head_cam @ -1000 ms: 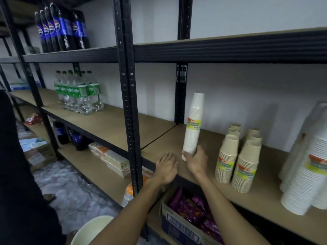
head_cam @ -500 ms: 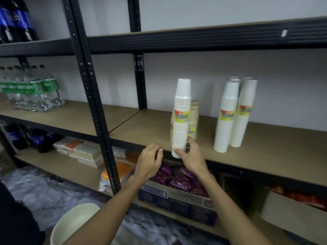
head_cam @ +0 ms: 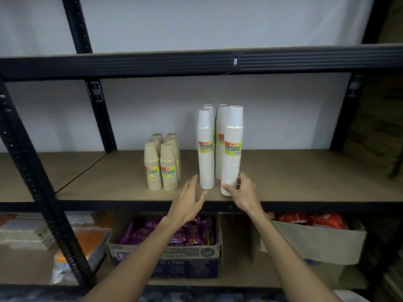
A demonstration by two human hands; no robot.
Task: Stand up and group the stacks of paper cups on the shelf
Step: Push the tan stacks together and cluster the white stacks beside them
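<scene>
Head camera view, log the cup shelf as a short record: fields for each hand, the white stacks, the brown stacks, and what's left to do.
right hand: grips the base of the front right white stack, upright near the front edge of the shelf
other white stacks: upright, clustered beside and behind the held one
left hand: open, fingers straight, by the base of the nearest white stack; contact unclear
brown stacks: shorter, upright, separate cluster to the left
left to do: probably only releasing the held stack

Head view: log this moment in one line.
right hand: grips front white cup stack at base | left hand: open, empty | brown cup stacks: upright, further left
</scene>
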